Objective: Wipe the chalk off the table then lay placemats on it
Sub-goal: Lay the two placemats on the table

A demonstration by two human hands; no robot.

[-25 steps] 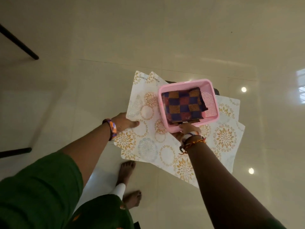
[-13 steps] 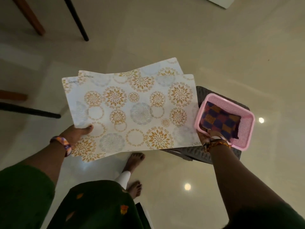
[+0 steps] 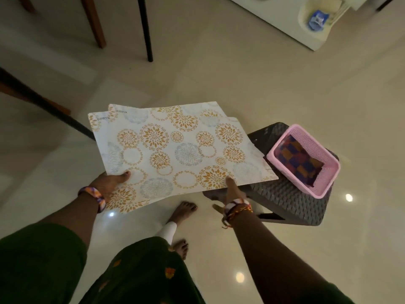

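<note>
Glossy tiled floor (image 3: 252,84); perforated plastic basket (image 3: 315,150); woven-textured stool (image 3: 285,194).

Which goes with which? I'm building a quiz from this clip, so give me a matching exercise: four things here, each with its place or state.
Things:
1. placemats
2. pink basket
3. checkered cloth
4. dark stool

Places or states:
a. folded inside the basket
b. standing on the floor
c. held in both hands
d. resting on the stool

Pairs: 1-c, 2-d, 3-a, 4-b

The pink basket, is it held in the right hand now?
No, the pink basket stands on the dark woven stool, while the right hand grips the edge of the placemats.
</note>
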